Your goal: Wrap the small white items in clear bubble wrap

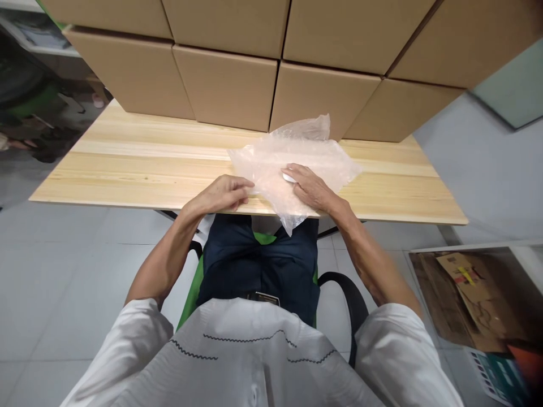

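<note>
A translucent sheet of bubble wrap [305,155] lies spread on the wooden table, one corner hanging over the front edge. At its left edge my left hand [223,193] is closed, thumb and index finger pinching the plastic. My right hand [311,187] rests on the middle of the sheet. Its fingers are curled over a small white object [289,177] with a smooth rounded edge; most of that object is hidden under the hand, so its kind does not show.
Stacked cardboard boxes [231,85] form a wall along the back of the wooden table [139,164]. A chair's black armrest [350,305] is at my right. Flattened cardboard [475,294] lies low on the right, beside a pale wall [479,169].
</note>
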The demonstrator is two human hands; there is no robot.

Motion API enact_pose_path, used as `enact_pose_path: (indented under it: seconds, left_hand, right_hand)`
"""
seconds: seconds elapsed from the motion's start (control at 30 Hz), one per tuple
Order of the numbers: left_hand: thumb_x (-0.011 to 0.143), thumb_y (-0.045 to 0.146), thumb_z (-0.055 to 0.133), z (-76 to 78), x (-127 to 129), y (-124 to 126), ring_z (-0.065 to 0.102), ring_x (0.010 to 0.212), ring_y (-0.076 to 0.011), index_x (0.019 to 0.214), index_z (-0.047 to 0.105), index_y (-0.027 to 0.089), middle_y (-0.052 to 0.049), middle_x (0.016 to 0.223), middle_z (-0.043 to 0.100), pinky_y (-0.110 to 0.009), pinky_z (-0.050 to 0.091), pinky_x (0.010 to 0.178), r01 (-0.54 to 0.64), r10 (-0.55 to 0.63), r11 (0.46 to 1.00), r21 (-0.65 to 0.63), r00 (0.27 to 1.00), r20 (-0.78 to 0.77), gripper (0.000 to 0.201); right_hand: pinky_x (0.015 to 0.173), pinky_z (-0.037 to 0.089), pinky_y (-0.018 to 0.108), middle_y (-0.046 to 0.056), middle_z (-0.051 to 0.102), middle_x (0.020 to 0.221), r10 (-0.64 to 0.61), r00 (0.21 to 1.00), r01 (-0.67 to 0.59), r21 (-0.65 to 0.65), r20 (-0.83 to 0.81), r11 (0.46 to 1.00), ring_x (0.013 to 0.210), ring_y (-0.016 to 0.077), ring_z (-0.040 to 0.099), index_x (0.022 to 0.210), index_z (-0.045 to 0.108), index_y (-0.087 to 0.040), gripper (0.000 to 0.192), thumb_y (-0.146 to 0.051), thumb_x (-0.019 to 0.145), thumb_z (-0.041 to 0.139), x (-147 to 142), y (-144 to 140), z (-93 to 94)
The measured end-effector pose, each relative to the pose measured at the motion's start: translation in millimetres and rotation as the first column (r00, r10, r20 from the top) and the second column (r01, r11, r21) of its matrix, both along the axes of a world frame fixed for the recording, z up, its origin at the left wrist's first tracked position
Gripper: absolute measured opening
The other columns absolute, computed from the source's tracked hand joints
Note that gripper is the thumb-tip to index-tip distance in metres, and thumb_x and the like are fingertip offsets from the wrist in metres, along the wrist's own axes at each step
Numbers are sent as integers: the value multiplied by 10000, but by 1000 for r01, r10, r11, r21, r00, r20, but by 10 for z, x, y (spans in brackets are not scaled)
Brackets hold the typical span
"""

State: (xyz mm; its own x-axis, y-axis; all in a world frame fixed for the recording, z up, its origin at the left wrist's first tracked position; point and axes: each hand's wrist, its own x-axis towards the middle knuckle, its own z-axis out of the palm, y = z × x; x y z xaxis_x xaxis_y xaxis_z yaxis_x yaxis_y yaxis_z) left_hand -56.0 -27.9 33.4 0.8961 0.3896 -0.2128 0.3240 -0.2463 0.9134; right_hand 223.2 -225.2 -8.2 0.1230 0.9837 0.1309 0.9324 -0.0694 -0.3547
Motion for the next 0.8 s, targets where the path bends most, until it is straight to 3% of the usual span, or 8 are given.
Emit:
enact_pose_path:
  seconds: [0.07, 0.13, 0.23, 0.3, 0.37, 0.47, 0.57, 0.8]
  left_hand:
    - [965, 380, 734, 33, -81, -17, 607, 588, -168, 1533, 786, 203, 5, 740, 708, -300, 473, 609, 71, -72, 990, 125, 997, 8, 597]
    - [985, 388, 723, 38, -98, -12, 721, 758, -226, 1638, 735, 226, -30, 875, 758, -345, 569, 751, 59, -72, 927, 370, 997, 22, 672]
    - [972, 400, 786, -32, 10, 41, 767, 1304, -382, 1638, 741, 259, -148, 1372, 806, -491, 605, 1143, -33, -59, 669, 743, 993, 97, 682]
    - [988, 372, 794, -124, 125, 80, 589, 1622, -454, 1592, 764, 261, -178, 1663, 699, -617, 469, 1357, -16, -175, 501, 865, 977, 120, 615]
    - [1063, 330, 729, -234, 210, 85, 479, 1742, -450, 1522, 795, 253, -153, 1739, 671, -688, 343, 1446, 58, -329, 392, 918, 941, 81, 470]
    - [1171, 278, 581, -388, 193, -9, 608, 1665, -383, 1446, 819, 226, -125, 1609, 785, -634, 416, 1429, 151, -457, 296, 943, 889, 0, 367]
    - [1181, 212, 537, -475, 14, -188, 736, 1503, -358, 1470, 794, 171, -162, 1561, 811, -542, 603, 1232, 136, -443, 239, 961, 896, -17, 390]
    - [1187, 209, 539, -342, -278, -612, 753, 1136, -342, 1377, 776, 166, -182, 1407, 815, -498, 608, 893, 175, -313, 116, 978, 941, -131, 307]
  right_hand:
    - [1471, 389, 612, 135, 545, 1870, -30, 999, 30, 1, -21, 1000, 1764, 310, 462, 1770, 603, -194, 719, -160, 1072, 431, 10, -21, 3]
    - [1461, 403, 621, 155, 564, 1849, -35, 998, 36, 17, -44, 999, 1749, 321, 476, 1760, 614, -191, 675, -220, 1111, 431, 24, -44, -4]
    - [1429, 436, 664, 145, 628, 1786, 6, 996, 1, 75, -94, 997, 1693, 346, 534, 1718, 666, -249, 623, -280, 1131, 459, 64, -70, -36]
    - [1405, 461, 680, 153, 673, 1727, 68, 989, -51, 128, -129, 990, 1637, 365, 585, 1676, 709, -253, 604, -277, 1116, 484, 104, -73, -67]
    - [1392, 474, 684, 162, 696, 1691, 136, 978, -110, 168, -155, 980, 1607, 377, 612, 1658, 731, -242, 604, -263, 1096, 510, 141, -66, -97]
    - [1414, 450, 686, 125, 697, 1709, 195, 962, -161, 179, -193, 971, 1632, 371, 593, 1674, 729, -285, 620, -254, 1083, 543, 157, -44, -127]
    - [1452, 404, 653, 95, 666, 1762, 247, 938, -212, 163, -243, 964, 1682, 350, 549, 1710, 702, -313, 610, -300, 1117, 556, 107, 13, -134]
    - [1455, 373, 603, 188, 634, 1776, 501, 829, -464, 194, -248, 864, 1699, 343, 537, 1717, 686, -212, 593, -442, 1202, 501, -88, 440, -181]
